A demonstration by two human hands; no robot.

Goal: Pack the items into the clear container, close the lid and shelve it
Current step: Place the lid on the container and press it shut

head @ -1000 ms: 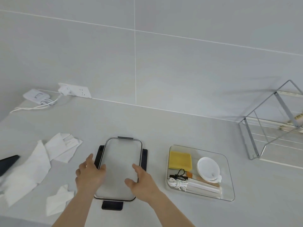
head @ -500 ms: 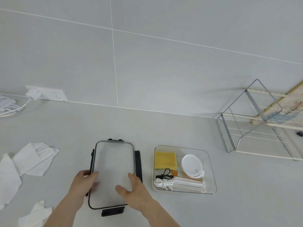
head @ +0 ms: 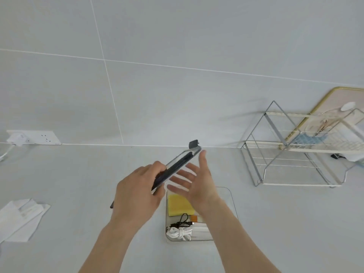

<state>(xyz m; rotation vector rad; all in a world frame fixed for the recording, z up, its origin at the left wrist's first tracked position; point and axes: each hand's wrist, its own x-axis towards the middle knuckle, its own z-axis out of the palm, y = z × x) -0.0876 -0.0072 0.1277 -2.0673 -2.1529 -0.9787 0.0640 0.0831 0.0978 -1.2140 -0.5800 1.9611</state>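
The clear lid (head: 178, 163) with black clips is lifted off the counter and tilted on edge, above the left side of the clear container (head: 233, 201). My left hand (head: 137, 192) grips the lid's near left edge. My right hand (head: 197, 182) is spread open under and beside the lid, its fingertips near the far rim; whether it touches is unclear. Inside the container lie a yellow sponge (head: 179, 204), a black cable (head: 182, 221), a white coiled cord (head: 180, 233) and a small orange piece (head: 194, 218). My right forearm hides the container's right half.
A wire shelf rack (head: 285, 154) stands at the right on the counter, with a gold-rimmed board (head: 323, 99) leaning behind it. Crumpled white paper (head: 21, 217) lies at the left. A wall socket (head: 42, 137) with a plugged adapter sits at the back left.
The lid, flat on the counter before, has been lifted, tipped on edge and carried right over the container. My view has shifted right, showing more of the rack.
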